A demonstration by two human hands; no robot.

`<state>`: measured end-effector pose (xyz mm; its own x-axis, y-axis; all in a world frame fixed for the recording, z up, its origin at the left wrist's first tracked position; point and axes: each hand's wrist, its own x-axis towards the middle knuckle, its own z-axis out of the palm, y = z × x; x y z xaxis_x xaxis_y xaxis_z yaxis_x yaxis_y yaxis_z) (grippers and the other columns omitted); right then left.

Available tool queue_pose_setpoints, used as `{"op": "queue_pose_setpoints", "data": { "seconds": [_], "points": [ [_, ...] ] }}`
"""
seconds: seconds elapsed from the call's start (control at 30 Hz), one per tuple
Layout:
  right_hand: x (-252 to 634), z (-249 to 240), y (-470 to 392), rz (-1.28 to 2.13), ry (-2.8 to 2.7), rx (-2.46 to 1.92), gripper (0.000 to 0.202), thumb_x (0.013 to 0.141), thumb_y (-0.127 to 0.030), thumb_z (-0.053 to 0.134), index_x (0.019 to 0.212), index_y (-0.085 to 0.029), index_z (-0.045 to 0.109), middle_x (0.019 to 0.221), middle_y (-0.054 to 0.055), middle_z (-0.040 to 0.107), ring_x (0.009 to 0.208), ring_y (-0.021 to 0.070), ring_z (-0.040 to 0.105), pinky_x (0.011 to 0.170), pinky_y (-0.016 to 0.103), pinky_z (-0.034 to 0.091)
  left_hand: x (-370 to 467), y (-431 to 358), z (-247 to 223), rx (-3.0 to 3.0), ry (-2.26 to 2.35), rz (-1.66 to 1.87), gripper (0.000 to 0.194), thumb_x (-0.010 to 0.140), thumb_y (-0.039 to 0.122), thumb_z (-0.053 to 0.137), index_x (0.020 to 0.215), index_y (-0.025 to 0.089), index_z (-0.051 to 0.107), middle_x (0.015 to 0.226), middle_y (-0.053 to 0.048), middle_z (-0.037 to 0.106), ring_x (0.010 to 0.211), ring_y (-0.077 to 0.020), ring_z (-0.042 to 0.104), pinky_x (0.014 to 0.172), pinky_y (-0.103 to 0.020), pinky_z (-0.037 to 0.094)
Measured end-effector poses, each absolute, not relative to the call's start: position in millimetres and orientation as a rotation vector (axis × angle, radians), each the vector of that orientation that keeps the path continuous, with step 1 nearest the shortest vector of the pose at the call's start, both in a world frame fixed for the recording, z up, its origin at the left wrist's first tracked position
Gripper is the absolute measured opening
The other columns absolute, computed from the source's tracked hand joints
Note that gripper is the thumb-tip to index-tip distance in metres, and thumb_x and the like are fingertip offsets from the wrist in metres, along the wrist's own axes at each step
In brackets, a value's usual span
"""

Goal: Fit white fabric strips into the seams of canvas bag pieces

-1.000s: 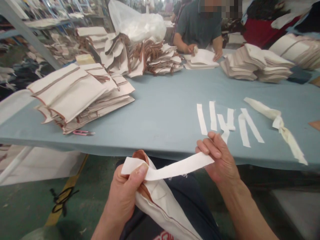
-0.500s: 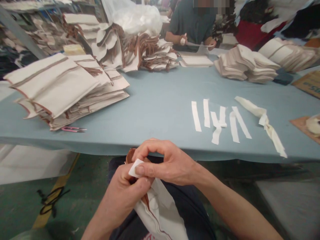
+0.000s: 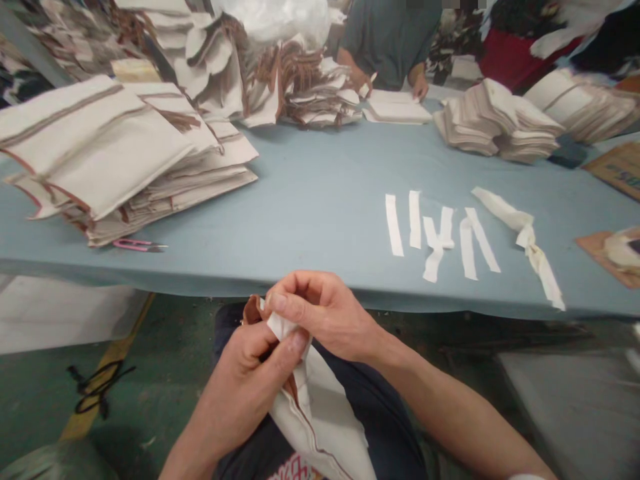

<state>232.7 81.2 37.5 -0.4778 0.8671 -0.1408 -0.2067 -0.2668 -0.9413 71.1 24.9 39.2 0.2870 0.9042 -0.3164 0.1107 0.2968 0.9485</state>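
Note:
A cream fabric piece point(image 3: 330, 400) with a brown-edged seam hangs over my lap. My left hand point(image 3: 245, 377) is closed on its upper end, thumb on top. My right hand point(image 3: 323, 313) pinches a short white strip point(image 3: 280, 327) between thumb and fingers, against the top of the fabric. The two hands touch there, and their fingers hide much of the strip. A brown part point(image 3: 253, 309) of the piece sticks out beyond my left fingers. On the table to the right lie several loose white strips point(image 3: 394, 225) and a twisted cream strip point(image 3: 525, 233).
On the blue-covered table point(image 3: 310, 200), a stack of cream fabric pieces point(image 3: 135, 153) stands left, with pink thread snips point(image 3: 140, 245) at its front. More cream stacks point(image 3: 495, 123) line the back. Across the table a person point(image 3: 390, 47) handles a pale pile point(image 3: 397, 107). A tape roll point(image 3: 623, 250) sits far right.
My right thumb and fingers have drawn up the white strip, and my left thumb now presses nearer its base. The person opposite has lowered a sheet onto the pile. The view has shifted slightly.

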Motion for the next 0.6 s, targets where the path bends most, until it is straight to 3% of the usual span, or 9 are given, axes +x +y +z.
{"op": "queue_pose_setpoints", "data": {
  "seconds": [0.2,0.3,0.43,0.5,0.6],
  "points": [
    [254,14,92,1.536,-1.32,-0.824,0.057,0.099,-0.075,0.073,0.105,-0.019,0.075,0.102,0.005,0.079,0.096,0.0158,0.07,0.092,0.031,0.056,59,19,36,1.115,1.325,0.798,0.062,0.096,0.062,0.075,0.052,0.019,0.068,0.047,-0.004,0.068,0.042,-0.0134,0.058,0.045,-0.02,0.042],
    [261,3,89,1.745,-1.524,-0.701,0.059,0.098,-0.075,0.074,0.111,-0.017,0.074,0.098,0.003,0.076,0.088,0.0146,0.066,0.084,0.03,0.054,50,21,29,1.191,1.344,0.824,0.061,0.095,0.064,0.077,0.054,0.019,0.072,0.047,-0.004,0.069,0.043,-0.0153,0.059,0.044,-0.022,0.044],
    [262,-2,85,1.912,-1.588,-0.686,0.049,0.092,-0.061,0.088,0.088,-0.016,0.07,0.075,-0.006,0.059,0.067,0.0085,0.046,0.062,0.022,0.038,37,24,21,1.178,1.463,0.931,0.052,0.093,0.064,0.08,0.071,0.018,0.088,0.068,-0.008,0.083,0.062,-0.0217,0.074,0.056,-0.024,0.058],
    [263,-3,85,1.894,-1.567,-0.705,0.048,0.092,-0.06,0.089,0.086,-0.016,0.07,0.076,-0.005,0.058,0.069,0.0087,0.046,0.063,0.023,0.036,29,25,18,1.155,1.518,0.872,0.052,0.09,0.066,0.081,0.074,0.018,0.09,0.073,-0.009,0.085,0.063,-0.0218,0.075,0.056,-0.024,0.059],
    [269,-3,86,1.854,-1.48,-0.706,0.052,0.092,-0.064,0.087,0.085,-0.015,0.071,0.086,0.0,0.067,0.08,0.0117,0.056,0.073,0.025,0.046,11,24,13,1.165,1.651,0.838,0.057,0.085,0.068,0.084,0.059,0.017,0.082,0.056,-0.005,0.075,0.047,-0.0165,0.062,0.042,-0.022,0.048]
  ]
}}
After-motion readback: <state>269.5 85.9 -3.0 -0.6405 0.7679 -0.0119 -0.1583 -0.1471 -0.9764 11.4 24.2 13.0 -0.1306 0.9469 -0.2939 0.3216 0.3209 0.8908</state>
